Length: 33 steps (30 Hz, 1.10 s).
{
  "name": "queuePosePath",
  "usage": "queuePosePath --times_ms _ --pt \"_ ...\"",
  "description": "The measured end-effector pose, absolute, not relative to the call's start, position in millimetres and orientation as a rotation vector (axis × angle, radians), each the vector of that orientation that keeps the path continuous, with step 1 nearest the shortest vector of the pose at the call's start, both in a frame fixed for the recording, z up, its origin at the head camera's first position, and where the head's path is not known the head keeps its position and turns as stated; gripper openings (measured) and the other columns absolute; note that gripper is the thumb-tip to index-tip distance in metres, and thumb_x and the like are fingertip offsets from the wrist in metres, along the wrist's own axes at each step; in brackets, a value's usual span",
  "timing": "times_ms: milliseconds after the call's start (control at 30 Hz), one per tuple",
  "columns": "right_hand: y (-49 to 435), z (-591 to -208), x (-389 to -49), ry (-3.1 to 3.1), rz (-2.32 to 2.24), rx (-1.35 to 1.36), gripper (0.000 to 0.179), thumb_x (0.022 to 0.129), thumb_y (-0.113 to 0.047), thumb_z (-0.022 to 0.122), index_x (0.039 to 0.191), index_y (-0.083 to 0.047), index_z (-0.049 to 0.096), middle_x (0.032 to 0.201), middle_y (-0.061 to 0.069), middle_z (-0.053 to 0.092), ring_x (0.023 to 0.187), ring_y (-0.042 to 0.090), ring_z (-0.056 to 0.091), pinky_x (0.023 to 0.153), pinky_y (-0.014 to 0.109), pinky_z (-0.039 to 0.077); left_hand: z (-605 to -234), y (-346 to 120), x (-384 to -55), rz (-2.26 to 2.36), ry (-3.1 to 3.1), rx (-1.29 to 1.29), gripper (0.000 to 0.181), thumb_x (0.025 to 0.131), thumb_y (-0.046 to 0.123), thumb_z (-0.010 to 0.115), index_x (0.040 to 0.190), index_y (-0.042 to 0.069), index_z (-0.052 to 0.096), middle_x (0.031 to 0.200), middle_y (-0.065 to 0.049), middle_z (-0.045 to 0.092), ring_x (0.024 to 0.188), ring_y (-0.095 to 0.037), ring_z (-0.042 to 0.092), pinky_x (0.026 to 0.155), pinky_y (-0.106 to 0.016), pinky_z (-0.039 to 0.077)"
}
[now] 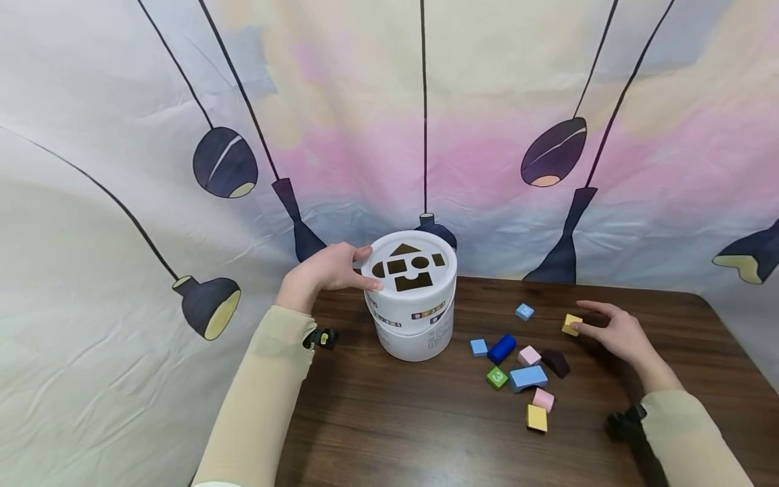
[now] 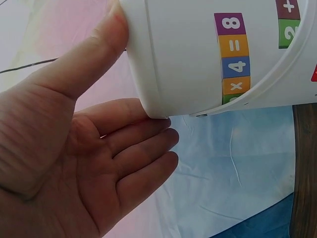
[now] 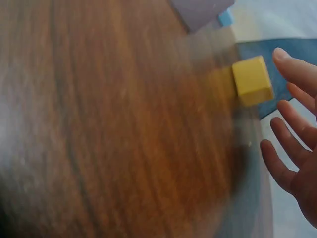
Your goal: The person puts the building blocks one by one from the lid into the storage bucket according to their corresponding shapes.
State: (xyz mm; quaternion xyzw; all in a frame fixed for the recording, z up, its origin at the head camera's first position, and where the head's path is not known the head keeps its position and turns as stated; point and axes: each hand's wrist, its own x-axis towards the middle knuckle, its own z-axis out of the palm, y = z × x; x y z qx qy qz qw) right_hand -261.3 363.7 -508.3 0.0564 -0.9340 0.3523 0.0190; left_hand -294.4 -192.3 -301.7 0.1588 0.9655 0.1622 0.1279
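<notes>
A white bucket (image 1: 420,318) stands upright on the table, its lid (image 1: 447,270) cut with dark shaped holes. My left hand (image 1: 325,270) holds the lid's left edge between thumb and index finger. In the left wrist view the other fingers (image 2: 148,151) extend loosely beside the bucket wall. At the right, my right hand (image 1: 617,331) reaches over a yellow block (image 1: 571,325), thumb tip close beside it. The right wrist view has the fingers (image 3: 282,168) spread and the yellow block (image 3: 252,81) just off the fingertips, not gripped.
Between bucket and right hand lie several loose blocks: a dark blue cylinder (image 1: 502,348), a light blue bridge (image 1: 528,378), a green number block (image 1: 497,377), a dark brown piece (image 1: 556,363) and another yellow block (image 1: 537,418). A printed cloth (image 1: 365,135) hangs behind the table (image 1: 389,419).
</notes>
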Motion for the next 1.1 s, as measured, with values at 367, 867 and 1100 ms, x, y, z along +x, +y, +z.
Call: queuePosePath --times_ms 367,867,1100 --pt "365 -517 -269 -2.918 1.005 0.269 0.065 0.097 -0.042 0.081 0.141 0.002 0.065 0.126 0.028 0.069 0.109 0.043 0.067 0.091 0.060 0.055 -297 -193 -290 0.479 2.799 0.438 0.095 0.090 0.051 0.086 0.165 0.012 0.042 0.170 -0.005 0.038 0.157 -0.036 0.033 0.122 -0.055 0.036" --pt "365 -522 -272 -2.893 1.010 0.189 0.053 0.093 -0.035 0.087 0.125 0.005 0.075 0.103 0.016 0.077 0.090 0.026 0.072 0.076 0.038 0.056 -298 -193 -293 0.488 2.795 0.445 0.095 0.090 0.050 0.087 0.164 0.011 0.041 0.170 -0.007 0.038 0.157 -0.036 0.033 0.123 -0.054 0.035" --pt "369 -524 -268 -2.903 1.127 0.111 0.060 0.093 -0.038 0.086 0.131 0.006 0.072 0.111 0.021 0.076 0.097 0.032 0.074 0.077 0.036 0.059 -298 -190 -294 0.477 2.789 0.452 0.095 0.090 0.049 0.086 0.165 0.012 0.041 0.170 -0.006 0.037 0.157 -0.036 0.032 0.123 -0.054 0.035"
